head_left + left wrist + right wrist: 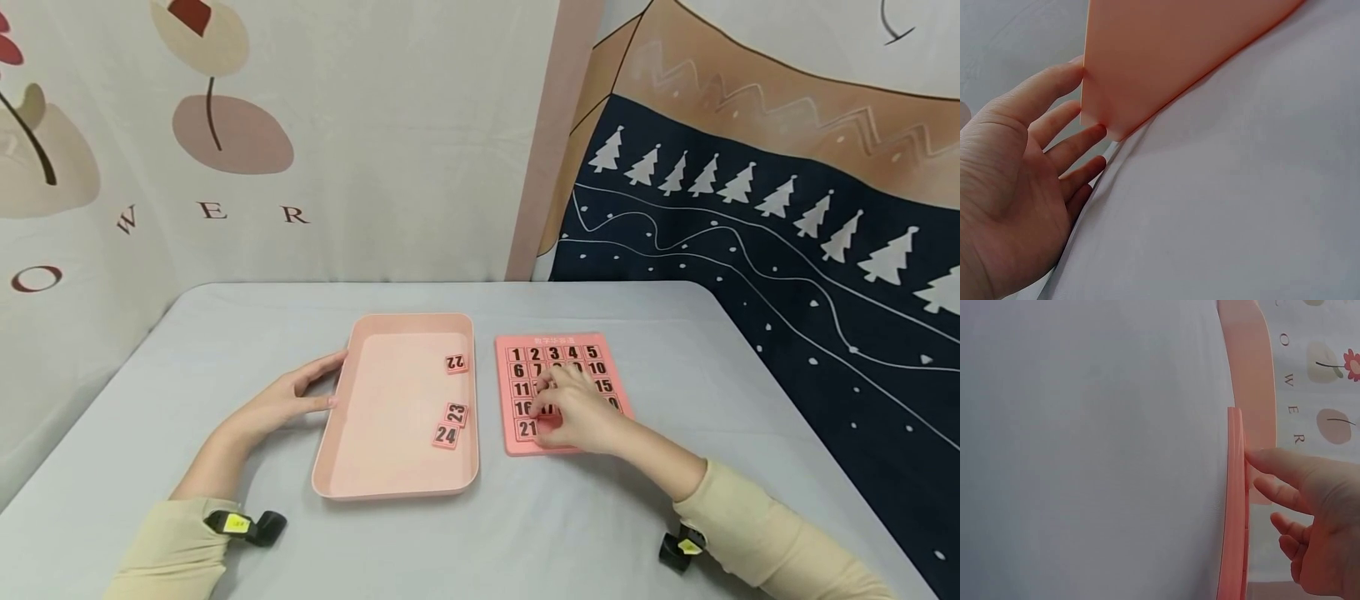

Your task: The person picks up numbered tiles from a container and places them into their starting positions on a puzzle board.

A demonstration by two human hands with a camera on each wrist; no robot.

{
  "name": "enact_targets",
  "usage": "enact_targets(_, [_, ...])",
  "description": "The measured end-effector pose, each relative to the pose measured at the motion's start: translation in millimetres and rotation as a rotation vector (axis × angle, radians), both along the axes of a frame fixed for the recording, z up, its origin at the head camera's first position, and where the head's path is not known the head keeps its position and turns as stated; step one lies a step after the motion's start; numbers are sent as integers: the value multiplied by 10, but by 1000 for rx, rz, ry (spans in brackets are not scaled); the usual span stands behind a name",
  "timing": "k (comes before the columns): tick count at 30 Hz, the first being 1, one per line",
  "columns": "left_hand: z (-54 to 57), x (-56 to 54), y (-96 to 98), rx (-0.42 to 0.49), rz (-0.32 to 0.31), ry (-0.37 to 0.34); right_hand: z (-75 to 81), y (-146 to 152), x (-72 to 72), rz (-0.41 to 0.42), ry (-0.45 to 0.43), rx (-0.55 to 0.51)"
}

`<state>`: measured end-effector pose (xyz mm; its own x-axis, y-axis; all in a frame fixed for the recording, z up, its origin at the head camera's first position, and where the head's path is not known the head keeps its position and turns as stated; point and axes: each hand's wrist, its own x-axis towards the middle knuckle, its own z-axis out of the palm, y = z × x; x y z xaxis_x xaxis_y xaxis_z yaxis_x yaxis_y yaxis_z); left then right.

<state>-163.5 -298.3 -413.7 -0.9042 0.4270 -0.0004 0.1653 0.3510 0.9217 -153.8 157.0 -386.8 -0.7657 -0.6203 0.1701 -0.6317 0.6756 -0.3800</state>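
A pink tray (390,400) holds loose number tiles along its right side: a tile 22 (456,363), upside down, a sideways tile 23 (455,414) and a tile 24 (446,435). My left hand (281,400) touches the tray's left wall, thumb and fingers spread; the left wrist view shows fingertips against the wall's outer side. To the right lies a pink number board (510,446) with rows of numbered tiles. Over its lower middle is my right hand (577,412), hiding several tiles. Its thumb (1266,461) touches the board's face; no tile shows between its bent fingers.
Both things lie on a table with a pale grey cloth (247,333). A printed curtain (390,167) hangs behind, and a dark tree-patterned cloth (750,250) hangs on the right. Each sleeve carries a black wrist device (247,525).
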Motion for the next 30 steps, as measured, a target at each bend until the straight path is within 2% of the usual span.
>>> enact_targets(7, [-8, 9, 1, 9, -1, -3, 48, -48, -49, -3, 11, -27])
enact_targets(13, [2, 11, 5, 23, -1, -4, 164, -252, -178, -24, 58, -86])
enact_targets(23, [7, 14, 1, 16, 4, -4, 298, -648, -551, -19, 42, -167])
enact_targets(30, [-2, 10, -2, 12, 2, 7, 262, -833, -806, 15, -13, -86])
